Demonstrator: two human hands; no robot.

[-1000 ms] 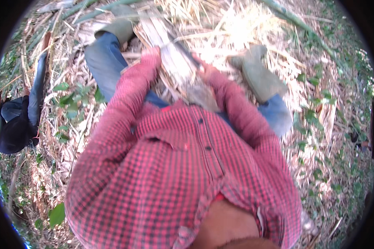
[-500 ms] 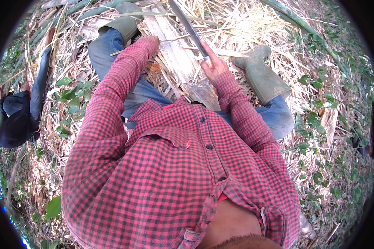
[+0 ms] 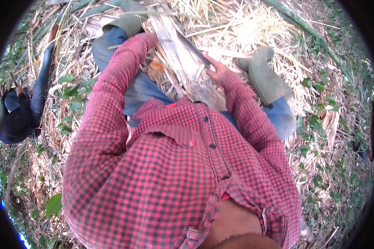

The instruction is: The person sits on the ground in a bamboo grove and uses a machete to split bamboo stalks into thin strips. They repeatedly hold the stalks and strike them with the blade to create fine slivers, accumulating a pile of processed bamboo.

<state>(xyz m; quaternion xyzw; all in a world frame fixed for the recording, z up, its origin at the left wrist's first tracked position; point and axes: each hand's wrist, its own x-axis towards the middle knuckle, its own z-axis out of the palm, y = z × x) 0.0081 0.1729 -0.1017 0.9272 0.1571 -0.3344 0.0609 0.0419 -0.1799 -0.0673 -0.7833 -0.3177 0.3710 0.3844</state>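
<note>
While the right hand (image 3: 217, 70) grasps a long knife (image 3: 192, 46) in its grip, blade slanting along the right edge of the wooden block (image 3: 180, 58), the left hand (image 3: 153, 38) sits at the block's left edge by a blurred thin strip (image 3: 165, 40) — whether that grip is clenched, I cannot tell. Judging by the pale heap (image 3: 245, 25) right of the block, much cutting seems done; the strip over the block looks unfinished, and a green pole (image 3: 293, 21) farther right appears uncut. Counted: one knife, one block, one strip over it, two boots flanking it — the heap's pieces are too tangled to number.
</note>
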